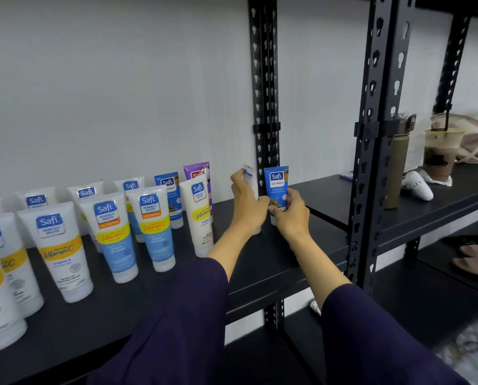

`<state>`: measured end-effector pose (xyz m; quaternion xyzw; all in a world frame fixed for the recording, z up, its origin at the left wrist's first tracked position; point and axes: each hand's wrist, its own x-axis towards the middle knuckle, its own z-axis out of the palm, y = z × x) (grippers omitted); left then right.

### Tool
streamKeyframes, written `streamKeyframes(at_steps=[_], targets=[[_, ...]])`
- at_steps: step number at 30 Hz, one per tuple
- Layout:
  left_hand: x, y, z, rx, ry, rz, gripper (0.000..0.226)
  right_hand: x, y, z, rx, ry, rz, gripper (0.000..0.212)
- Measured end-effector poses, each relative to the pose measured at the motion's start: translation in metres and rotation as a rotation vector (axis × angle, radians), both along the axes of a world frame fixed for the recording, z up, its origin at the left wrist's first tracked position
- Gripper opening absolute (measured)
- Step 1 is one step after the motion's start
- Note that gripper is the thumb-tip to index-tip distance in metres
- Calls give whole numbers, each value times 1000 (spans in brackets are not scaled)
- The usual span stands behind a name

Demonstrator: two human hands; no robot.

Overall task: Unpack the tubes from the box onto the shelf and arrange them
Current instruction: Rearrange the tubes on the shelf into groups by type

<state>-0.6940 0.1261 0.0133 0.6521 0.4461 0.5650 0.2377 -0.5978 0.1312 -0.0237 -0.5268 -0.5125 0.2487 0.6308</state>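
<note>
Black shelf [260,262] carries two rows of upright tubes [151,232], caps down, running left to right. No box in view. Left hand [246,207] grips a white tube [249,176], standing at the right end of the rows. Right hand [290,215] pinches the lower part of a blue tube [276,182], just beside the white one, upright near the black post [265,107]. Adjoining shelf to the right: a drink cup [440,154], an olive bottle [398,168].
</note>
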Motion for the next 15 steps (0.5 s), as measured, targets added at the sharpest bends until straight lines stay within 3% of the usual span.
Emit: streamKeyframes(at_steps=[4, 9, 15], targets=[[-13, -3, -16, -78, -34, 94, 59, 0, -3, 0, -20, 1, 5, 51], [-23, 1, -16, -213, -78, 63, 39, -2, -9, -1, -32, 12, 41, 43], [-12, 11, -9, -244, -42, 47, 39, -1, -5, -2, -9, 1, 33, 40]])
